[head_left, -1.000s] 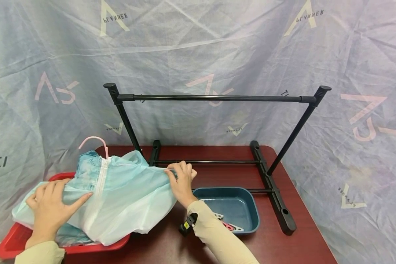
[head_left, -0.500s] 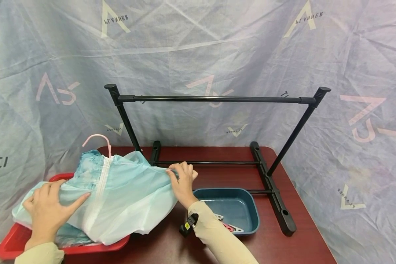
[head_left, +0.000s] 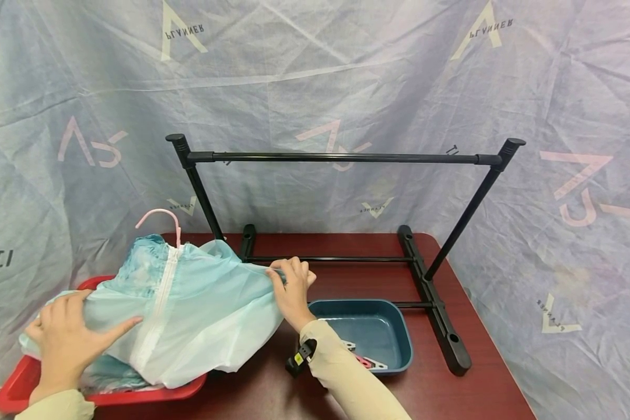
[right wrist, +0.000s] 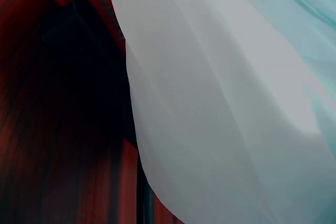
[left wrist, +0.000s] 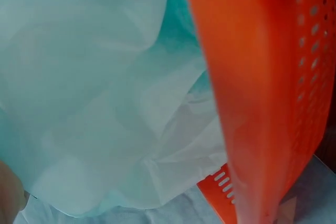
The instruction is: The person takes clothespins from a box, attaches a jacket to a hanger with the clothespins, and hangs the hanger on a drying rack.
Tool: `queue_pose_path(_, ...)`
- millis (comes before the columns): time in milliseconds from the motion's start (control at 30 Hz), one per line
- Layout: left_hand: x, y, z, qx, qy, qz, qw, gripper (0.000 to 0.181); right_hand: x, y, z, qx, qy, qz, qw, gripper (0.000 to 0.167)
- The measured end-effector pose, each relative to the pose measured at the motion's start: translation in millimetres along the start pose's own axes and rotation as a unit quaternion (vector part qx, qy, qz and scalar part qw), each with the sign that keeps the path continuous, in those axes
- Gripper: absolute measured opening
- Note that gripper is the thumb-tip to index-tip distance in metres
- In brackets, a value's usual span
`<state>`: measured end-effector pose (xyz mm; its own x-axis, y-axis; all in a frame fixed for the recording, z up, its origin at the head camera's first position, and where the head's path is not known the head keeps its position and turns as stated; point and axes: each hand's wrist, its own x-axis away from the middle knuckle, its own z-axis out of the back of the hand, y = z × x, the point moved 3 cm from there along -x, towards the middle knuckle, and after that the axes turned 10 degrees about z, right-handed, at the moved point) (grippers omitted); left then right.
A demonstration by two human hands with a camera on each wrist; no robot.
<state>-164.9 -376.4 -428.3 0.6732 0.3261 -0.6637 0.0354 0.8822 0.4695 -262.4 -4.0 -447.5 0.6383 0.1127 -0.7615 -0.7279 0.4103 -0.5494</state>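
Right hand (head_left: 292,289): at half past six in my head view, pinching an edge of the jacket (head_left: 210,309) between thumb and fingers.
Left hand (head_left: 68,335): at eight o'clock, fingers and thumb spread over the cloth; I can't tell how firmly it presses.
Jacket: at eight o'clock, draped over the basket (head_left: 18,382); thin, slightly sheer fabric, mottled blue at the collar, paling through aqua to near white, softly creased, with a pale zipper (head_left: 160,297).
Hanger (head_left: 178,228): rounded pink hook rising from the collar; the rest is hidden inside the jacket.
Basket: red perforated plastic, mostly covered, its wall blurred in my left wrist view; I can't make out whether the bluish cloth inside belongs to the jacket.
Tray (head_left: 359,332): smooth, blue, round-cornered, at five o'clock, with red and white clips (head_left: 364,362) partly behind the right sleeve (head_left: 357,379).
Rack (head_left: 336,157): glossy black tubing, top bar at twelve o'clock, near-left base hidden behind the jacket.
Tabletop (head_left: 451,402): dark red wood grain, deeply shadowed in my right wrist view.
Arms: both cut off at the bottom; the right forearm slants toward eleven o'clock, while the left thumb points toward two.
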Motion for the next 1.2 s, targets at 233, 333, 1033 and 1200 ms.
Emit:
queue_pose_path(233, 2.3, -2.9, 0.4, 0.002, 0.001, 0.003, 1.0000, 0.104, 0.4, 1, -1, 0.002, -0.001, 0.002, 1.0000, 0.014)
queue_pose_path(333, 2.8, -5.5, -0.2, 0.002, 0.001, -0.002, 1.0000, 0.107, 0.0, 2, -1, 0.004, 0.003, 0.004, 1.0000, 0.009)
queue_pose_path(1033, 5.4, -9.5, 0.6, 0.004, -0.019, -0.005, 0.9998, 0.128, -0.2, 1, 1, -0.002, -0.002, -0.012, 0.9999, 0.012)
queue_pose_path(1200, 4.7, -9.8, 1.4, 0.006, -0.024, 0.001, 0.9997, 0.128, 0.3, 0, 2, -0.004, 0.000, -0.012, 0.9999, 0.010)
